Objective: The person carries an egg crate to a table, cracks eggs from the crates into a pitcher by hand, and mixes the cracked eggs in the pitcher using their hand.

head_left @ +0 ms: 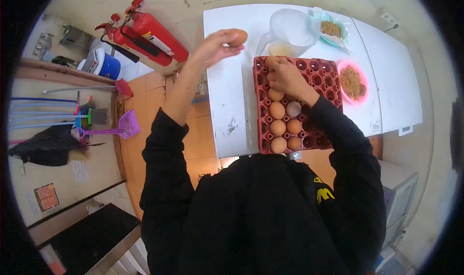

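Observation:
Raised over the left edge of the white table, my left hand grips a brown egg at its fingertips. My right hand reaches over the far left part of a red egg tray, its fingers closed about an egg in the far corner. Several brown eggs fill the tray's left column, and a few sit in the column beside it, among them a paler, whitish egg. The cups visible on the tray's right hold no eggs. My right hand and sleeve hide some cups.
Behind the tray stands a translucent plastic pitcher. A lined bowl of brown crumbly stuff is to its right, and a pink bowl with similar stuff sits beside the tray. Red fire extinguishers stand left of the white table.

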A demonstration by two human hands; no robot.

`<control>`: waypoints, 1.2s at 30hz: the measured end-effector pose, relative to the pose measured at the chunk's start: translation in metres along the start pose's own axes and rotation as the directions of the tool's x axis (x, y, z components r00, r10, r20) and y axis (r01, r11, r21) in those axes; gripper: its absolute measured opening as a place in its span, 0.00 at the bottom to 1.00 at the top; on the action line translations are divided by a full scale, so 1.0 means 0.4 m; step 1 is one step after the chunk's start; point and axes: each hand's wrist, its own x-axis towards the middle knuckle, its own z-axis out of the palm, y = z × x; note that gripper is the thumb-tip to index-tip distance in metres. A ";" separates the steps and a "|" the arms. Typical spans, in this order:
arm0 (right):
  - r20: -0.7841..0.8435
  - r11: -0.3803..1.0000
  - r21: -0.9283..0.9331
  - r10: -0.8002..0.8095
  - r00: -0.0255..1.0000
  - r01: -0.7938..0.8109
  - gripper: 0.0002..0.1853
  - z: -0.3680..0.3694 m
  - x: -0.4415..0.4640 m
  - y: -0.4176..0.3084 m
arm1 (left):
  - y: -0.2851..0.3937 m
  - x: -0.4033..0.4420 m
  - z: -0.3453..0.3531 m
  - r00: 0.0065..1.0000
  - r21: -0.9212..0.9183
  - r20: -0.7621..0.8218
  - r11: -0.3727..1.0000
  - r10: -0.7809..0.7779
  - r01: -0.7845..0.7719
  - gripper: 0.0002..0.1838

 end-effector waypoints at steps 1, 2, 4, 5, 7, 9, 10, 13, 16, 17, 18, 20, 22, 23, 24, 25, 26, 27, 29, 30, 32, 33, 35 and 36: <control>-0.109 0.994 0.064 -0.085 0.990 0.093 0.18 -0.012 -0.004 0.000 | -0.016 0.010 0.026 0.998 -0.108 0.047 0.993 -0.035 0.040 0.24; -0.117 0.995 0.060 -0.077 0.990 0.084 0.18 -0.040 -0.005 0.006 | -0.031 0.019 0.050 0.993 -0.212 0.097 0.973 -0.065 0.085 0.23; 0.059 0.829 0.436 0.362 0.930 -0.350 0.19 -0.132 0.007 -0.005 | -0.020 0.028 0.114 0.991 -0.276 0.101 0.955 -0.086 0.110 0.22; -0.110 0.807 0.532 0.365 0.924 -0.256 0.20 -0.147 0.022 0.033 | -0.014 0.038 0.139 0.991 -0.317 0.093 0.941 -0.098 0.122 0.23; -0.473 0.800 0.599 0.319 0.821 0.035 0.22 -0.186 0.062 0.071 | 0.004 0.059 0.202 0.994 -0.319 0.029 0.942 -0.104 0.108 0.29; -0.796 0.875 0.383 0.149 0.586 0.297 0.21 -0.222 0.114 0.048 | 0.015 0.097 0.249 0.997 -0.345 0.046 0.935 -0.065 0.077 0.30; -0.801 0.877 0.377 0.147 0.580 0.298 0.21 -0.215 0.128 0.045 | 0.023 0.120 0.263 0.998 -0.374 0.055 0.926 -0.025 0.044 0.32; -0.710 0.985 0.038 -0.092 0.698 0.169 0.20 -0.177 0.153 0.091 | 0.015 0.197 0.269 0.978 -0.380 0.206 0.921 -0.001 0.082 0.36; -0.544 0.798 0.600 0.364 0.756 0.048 0.19 -0.205 0.163 0.144 | 0.025 0.230 0.275 0.973 -0.357 0.221 0.923 -0.066 0.144 0.38; -0.450 0.603 0.789 0.435 0.780 0.119 0.18 -0.214 0.157 0.155 | 0.027 0.236 0.283 0.992 -0.339 0.092 0.934 -0.086 0.112 0.34; -0.453 0.603 0.788 0.438 0.777 0.120 0.18 -0.223 0.155 0.166 | 0.033 0.237 0.294 0.994 -0.316 -0.039 0.945 -0.100 0.082 0.31; -0.157 0.165 0.982 0.484 0.861 0.086 0.17 -0.240 0.153 0.190 | 0.027 0.277 0.285 0.999 -0.287 0.037 0.957 -0.029 0.038 0.27; -0.096 0.071 0.995 0.423 0.901 0.073 0.17 -0.238 0.152 0.209 | 0.025 0.295 0.294 0.993 -0.264 0.113 0.964 0.042 -0.011 0.27; -0.073 0.075 0.996 0.394 0.916 0.047 0.17 -0.233 0.148 0.217 | 0.019 0.305 0.304 0.989 -0.244 0.071 0.964 0.130 -0.110 0.30; -0.051 0.081 0.996 0.365 0.930 0.023 0.17 -0.234 0.146 0.215 | 0.016 0.311 0.313 0.975 -0.218 0.031 0.954 0.219 -0.207 0.35; -0.039 0.156 0.988 0.388 0.921 -0.024 0.18 -0.236 0.147 0.216 | 0.018 0.316 0.315 0.975 -0.217 0.035 0.954 0.219 -0.206 0.35; -0.042 0.156 0.987 0.390 0.920 -0.022 0.18 -0.240 0.146 0.216 | 0.022 0.320 0.315 0.974 -0.146 0.060 0.967 0.217 -0.206 0.36; -0.031 0.195 0.980 0.401 0.916 -0.052 0.18 -0.244 0.146 0.218 | 0.024 0.322 0.315 0.974 -0.075 0.082 0.975 0.213 -0.207 0.38; -0.022 0.230 0.970 0.413 0.911 -0.081 0.19 -0.252 0.145 0.222 | 0.021 0.322 0.315 0.966 -0.019 0.092 0.971 0.241 -0.240 0.39; 0.007 0.266 0.957 0.380 0.925 -0.116 0.18 -0.256 0.146 0.225 | 0.021 0.318 0.317 0.958 0.035 0.101 0.961 0.268 -0.273 0.39; 0.038 0.301 0.942 0.348 0.937 -0.150 0.18 -0.260 0.150 0.229 | 0.026 0.314 0.319 0.960 0.063 0.100 0.961 0.262 -0.268 0.39; 0.037 0.348 0.921 0.368 0.929 -0.174 0.18 -0.262 0.156 0.224 | 0.028 0.314 0.319 0.962 0.090 0.098 0.960 0.256 -0.265 0.40; 0.036 0.393 0.898 0.387 0.921 -0.200 0.18 -0.270 0.160 0.219 | 0.030 0.313 0.321 0.961 0.156 0.093 0.950 0.260 -0.272 0.39; 0.078 0.422 0.871 0.389 0.918 -0.253 0.17 -0.278 0.161 0.217 | 0.030 0.315 0.320 0.960 0.220 0.089 0.935 0.265 -0.279 0.38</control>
